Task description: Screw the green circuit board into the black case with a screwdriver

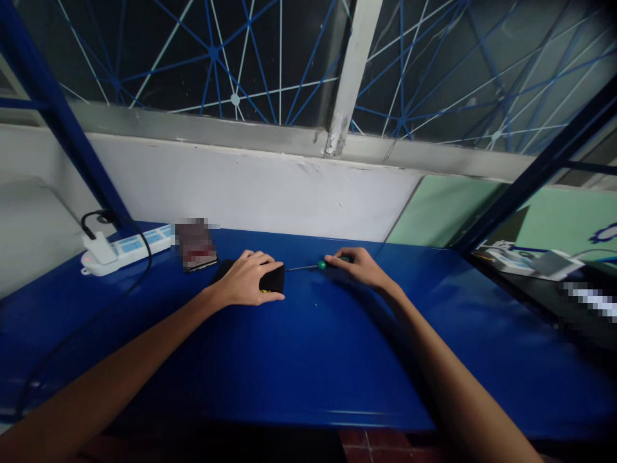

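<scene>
A black box-shaped object (pixel 274 280) lies on the blue table, with a bit of yellow showing at its lower edge. My left hand (pixel 245 280) spans it from above, fingers on the far side and thumb on the near side. My right hand (pixel 359 265) is closed around the green handle of a screwdriver (pixel 308 267). Its thin metal shaft points left, and the tip is at the right end of the black object; whether it touches cannot be made out. On the table between and below the hands lies a tiny piece (pixel 315 305), too small to name.
A white power strip (pixel 154 239) with a plugged-in black cable (pixel 149 254) runs along the back left. Beside it is a blurred dark booklet-like item (pixel 196 245). Blue frame posts (pixel 525 173) rise at both sides of the table (pixel 299 373). White devices (pixel 554 263) sit at far right.
</scene>
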Tool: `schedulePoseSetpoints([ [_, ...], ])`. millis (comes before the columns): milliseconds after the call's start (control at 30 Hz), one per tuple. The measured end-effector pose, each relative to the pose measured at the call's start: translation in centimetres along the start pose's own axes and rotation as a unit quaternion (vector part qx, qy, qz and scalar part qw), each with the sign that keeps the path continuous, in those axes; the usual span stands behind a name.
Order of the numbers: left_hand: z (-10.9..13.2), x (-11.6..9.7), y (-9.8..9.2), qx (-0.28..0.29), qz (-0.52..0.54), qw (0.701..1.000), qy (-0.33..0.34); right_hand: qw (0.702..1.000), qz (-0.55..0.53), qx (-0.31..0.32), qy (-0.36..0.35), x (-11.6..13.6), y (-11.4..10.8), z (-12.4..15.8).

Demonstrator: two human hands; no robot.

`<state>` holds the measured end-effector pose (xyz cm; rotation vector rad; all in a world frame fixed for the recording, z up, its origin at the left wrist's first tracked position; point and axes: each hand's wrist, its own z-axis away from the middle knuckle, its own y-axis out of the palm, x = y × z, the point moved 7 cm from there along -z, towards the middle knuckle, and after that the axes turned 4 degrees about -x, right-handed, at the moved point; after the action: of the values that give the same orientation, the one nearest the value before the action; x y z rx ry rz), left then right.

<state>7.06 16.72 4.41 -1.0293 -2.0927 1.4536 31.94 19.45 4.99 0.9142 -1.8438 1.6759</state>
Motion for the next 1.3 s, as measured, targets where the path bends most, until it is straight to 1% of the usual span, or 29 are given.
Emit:
schedulePoseSetpoints([
  [67, 0.0, -0.3, -0.4, -0.025, 0.004, 1.000, 0.008, 0.998, -0.063, -0.028, 0.005, 0.1, -0.6, 0.0],
  [167, 0.0, -1.1, -0.7, -0.061, 0.027, 0.997, 0.027, 0.985, -0.149, -0.086, 0.027, 0.1, -2.0, 0.1],
  [300, 0.2, -3.6, -0.6, -0.074, 0.069, 0.992, 0.072, 0.966, -0.211, -0.140, 0.052, -0.1, -3.5, 0.3],
  [433, 0.6, -6.6, -0.2, -0.061, 0.099, 0.986, 0.117, 0.968, -0.205, -0.135, 0.054, -0.1, -3.6, 0.4],
  [533, 0.9, -7.9, 0.2, -0.042, 0.099, 0.984, 0.139, 0.975, -0.177, -0.121, 0.053, -0.1, -3.1, 0.3],
  [733, 1.1, -8.1, 0.9, -0.026, 0.092, 0.986, 0.138, 0.984, -0.142, -0.100, 0.046, -0.1, -2.6, 0.2],
  [1033, 1.1, -8.3, 1.4, -0.004, 0.072, 0.989, 0.132, 0.990, -0.092, -0.099, 0.036, 0.5, -2.4, 0.3],
  [1300, 1.2, -8.3, 1.5, -0.001, 0.071, 0.989, 0.132, 0.989, -0.094, -0.105, 0.037, 0.4, -2.5, 0.3],
])
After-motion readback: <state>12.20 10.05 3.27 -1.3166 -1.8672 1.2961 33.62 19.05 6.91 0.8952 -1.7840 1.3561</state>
